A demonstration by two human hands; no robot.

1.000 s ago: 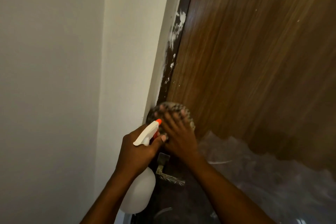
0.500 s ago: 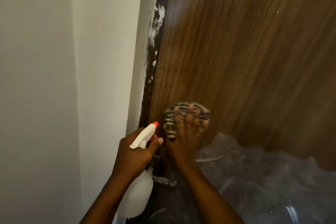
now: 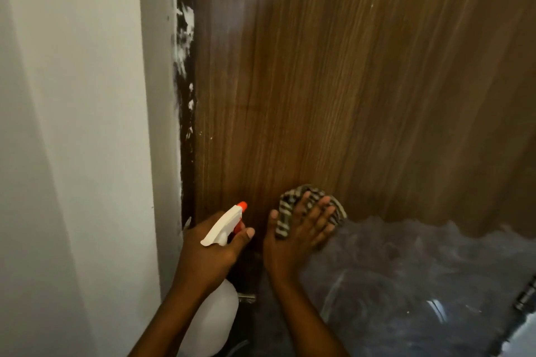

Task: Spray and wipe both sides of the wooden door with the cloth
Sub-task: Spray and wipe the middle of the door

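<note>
The wooden door point(image 3: 333, 81) fills the upper right, brown with vertical grain. My right hand point(image 3: 298, 232) presses a striped dark-and-tan cloth point(image 3: 285, 211) flat against the door's lower part, fingers spread and straight. My left hand point(image 3: 208, 252) grips a white spray bottle point(image 3: 214, 319) by its neck; its white trigger head with an orange nozzle point(image 3: 224, 224) points up and right toward the door. The bottle's body hangs below my wrist.
A white wall point(image 3: 72, 124) stands at the left, meeting a dark door frame edge point(image 3: 185, 95) smeared with white paint. Clear plastic film point(image 3: 420, 275) covers the door's lower part. A metal latch piece point(image 3: 246, 297) shows below my hands, and a hinge point(image 3: 526, 295) sits at the far right.
My right hand has slid the cloth to the right across the door, away from the frame edge. My left hand has kept the spray bottle in about the same place.
</note>
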